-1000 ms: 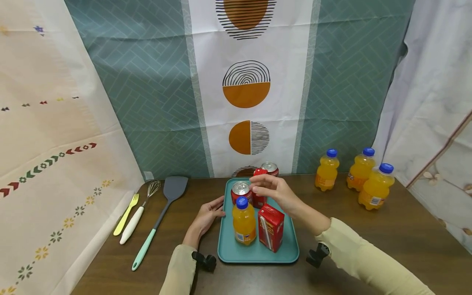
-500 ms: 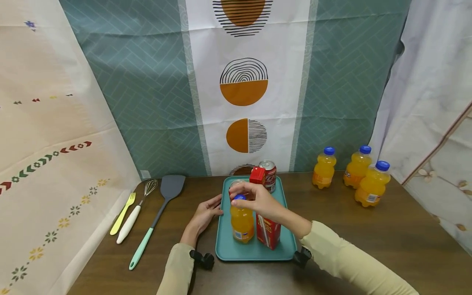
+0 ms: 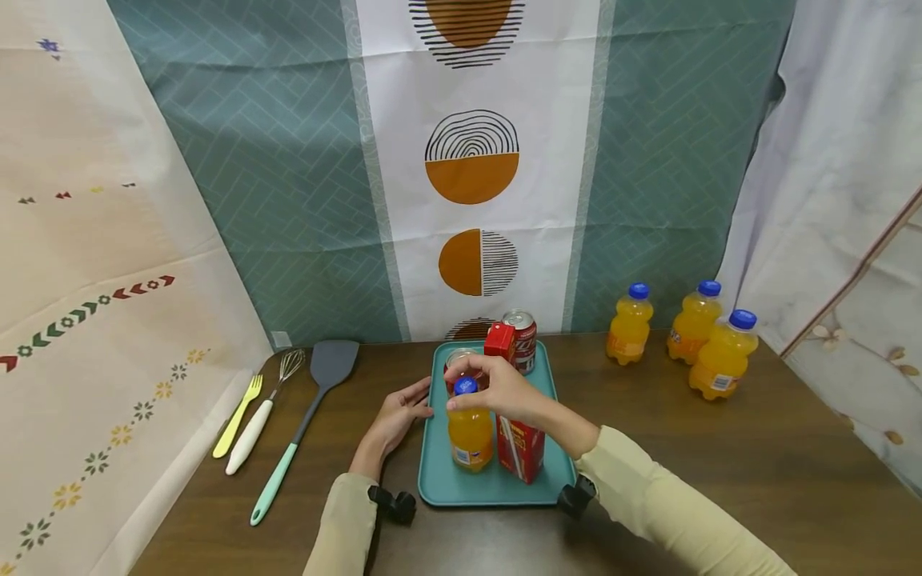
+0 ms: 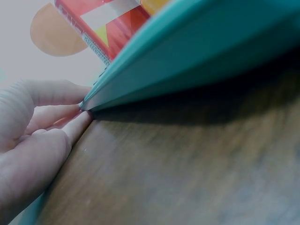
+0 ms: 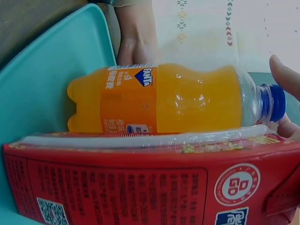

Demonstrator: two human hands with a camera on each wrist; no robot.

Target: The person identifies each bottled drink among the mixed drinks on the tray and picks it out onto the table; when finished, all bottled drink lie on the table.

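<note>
A turquoise tray (image 3: pixel 441 484) carries an orange soda bottle (image 3: pixel 471 440) with a blue cap, standing upright at its front left. My right hand (image 3: pixel 507 394) arches over the bottle's neck. In the right wrist view its thumb stands off the cap (image 5: pixel 278 103), while a finger lies close at the other side. Fingers of my left hand (image 3: pixel 396 418) lie against the tray's left edge, thumb and fingertips at the rim in the left wrist view. A red drink carton (image 3: pixel 520 453) with a straw stands beside the bottle. Behind are another carton (image 3: pixel 499 339) and two soda cans (image 3: pixel 523 342), one partly hidden by my hand.
Three more orange soda bottles (image 3: pixel 628 326) stand at the back right of the wooden table (image 3: pixel 648 456). To the left lie a yellow fork (image 3: pixel 239 416), a whisk (image 3: pixel 252 436) and a grey spatula (image 3: pixel 335 366) with a mint handle. Patterned cloths hang behind.
My right hand has come from the far carton to the front bottle's cap, moving left and nearer, then lowering slightly. The left hand stays at the tray edge. The whole view has shifted slightly.
</note>
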